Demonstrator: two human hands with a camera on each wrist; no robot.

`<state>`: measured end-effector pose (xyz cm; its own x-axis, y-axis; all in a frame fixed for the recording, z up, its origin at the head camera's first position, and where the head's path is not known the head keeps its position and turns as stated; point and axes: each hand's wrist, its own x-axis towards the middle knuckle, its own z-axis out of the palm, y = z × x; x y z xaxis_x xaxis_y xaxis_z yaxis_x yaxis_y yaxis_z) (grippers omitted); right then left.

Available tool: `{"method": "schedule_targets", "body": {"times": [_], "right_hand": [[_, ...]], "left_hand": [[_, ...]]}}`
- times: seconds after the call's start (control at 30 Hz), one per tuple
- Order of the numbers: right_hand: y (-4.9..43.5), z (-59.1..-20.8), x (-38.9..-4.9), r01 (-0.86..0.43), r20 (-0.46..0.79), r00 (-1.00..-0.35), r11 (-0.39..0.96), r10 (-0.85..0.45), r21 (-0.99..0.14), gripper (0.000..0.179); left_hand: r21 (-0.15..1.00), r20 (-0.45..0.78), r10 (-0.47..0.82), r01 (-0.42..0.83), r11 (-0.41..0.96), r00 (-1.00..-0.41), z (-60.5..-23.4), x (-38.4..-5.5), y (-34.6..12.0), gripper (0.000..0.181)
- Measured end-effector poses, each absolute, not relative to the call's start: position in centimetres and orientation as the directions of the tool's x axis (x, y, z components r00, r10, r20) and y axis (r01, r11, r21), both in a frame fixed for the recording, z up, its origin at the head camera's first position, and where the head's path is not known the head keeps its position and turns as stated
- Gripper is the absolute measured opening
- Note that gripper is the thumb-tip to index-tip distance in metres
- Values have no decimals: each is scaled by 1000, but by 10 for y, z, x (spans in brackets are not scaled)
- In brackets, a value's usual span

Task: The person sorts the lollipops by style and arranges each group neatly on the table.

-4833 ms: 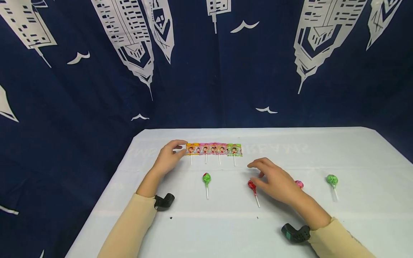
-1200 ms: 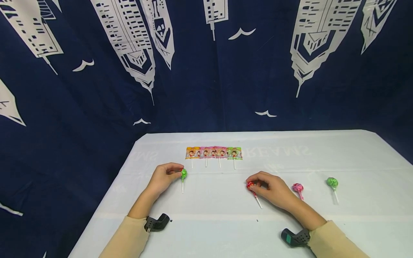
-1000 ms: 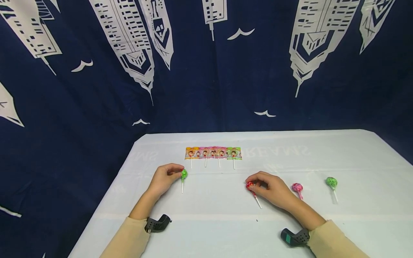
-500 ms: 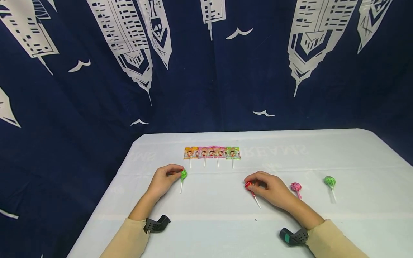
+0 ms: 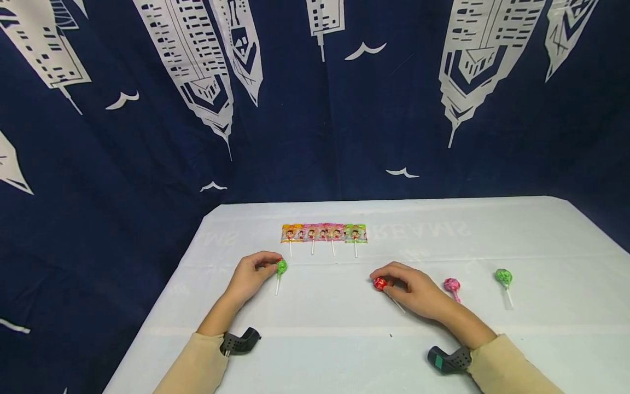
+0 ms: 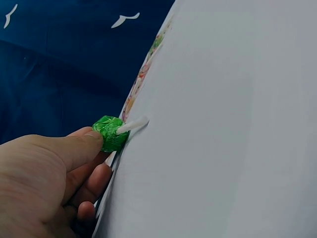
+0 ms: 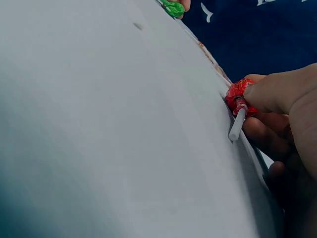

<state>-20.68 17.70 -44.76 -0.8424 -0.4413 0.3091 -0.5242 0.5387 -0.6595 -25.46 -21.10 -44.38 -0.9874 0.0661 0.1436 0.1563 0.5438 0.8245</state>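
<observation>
My left hand (image 5: pixel 250 278) pinches a green-wrapped lollipop (image 5: pixel 281 266) by its head, thumb against the wrapper. Its white stick points toward me in the head view and meets the table in the left wrist view. Between thumb and fingers, my right hand (image 5: pixel 417 291) holds a red-wrapped lollipop (image 5: pixel 379 283). The stick of the red one slants down to the right, partly behind the thumb. Behind both hands lies a row of flat packaged lollipops (image 5: pixel 324 232), orange, pink and green, sticks toward me.
A pink lollipop (image 5: pixel 451 285) lies beside my right wrist, and another green lollipop (image 5: pixel 503 277) farther right. The white-covered table (image 5: pixel 315 350) ends at a dark blue printed curtain (image 5: pixel 295 153). A tiny dark speck (image 5: pixel 391 335) sits near the front.
My left hand left the flat row, took the green lollipop and brought it left. My right hand closed on the red lollipop; just now its stick has swung to the right.
</observation>
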Motion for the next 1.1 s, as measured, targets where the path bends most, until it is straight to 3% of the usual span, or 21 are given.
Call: {"method": "schedule_targets", "body": {"times": [0.53,1.1], "right_hand": [[169,-436,-211,-479,285,-859,475,-425,-738,24],[89,-415,-245,-454,267,-857,402,-440,-795,21]], "left_hand": [[818,154,66,164,551,-986,-450,-256,-212,21],[816,155,65,165,555,-986,-448,-256,-211,21]]}}
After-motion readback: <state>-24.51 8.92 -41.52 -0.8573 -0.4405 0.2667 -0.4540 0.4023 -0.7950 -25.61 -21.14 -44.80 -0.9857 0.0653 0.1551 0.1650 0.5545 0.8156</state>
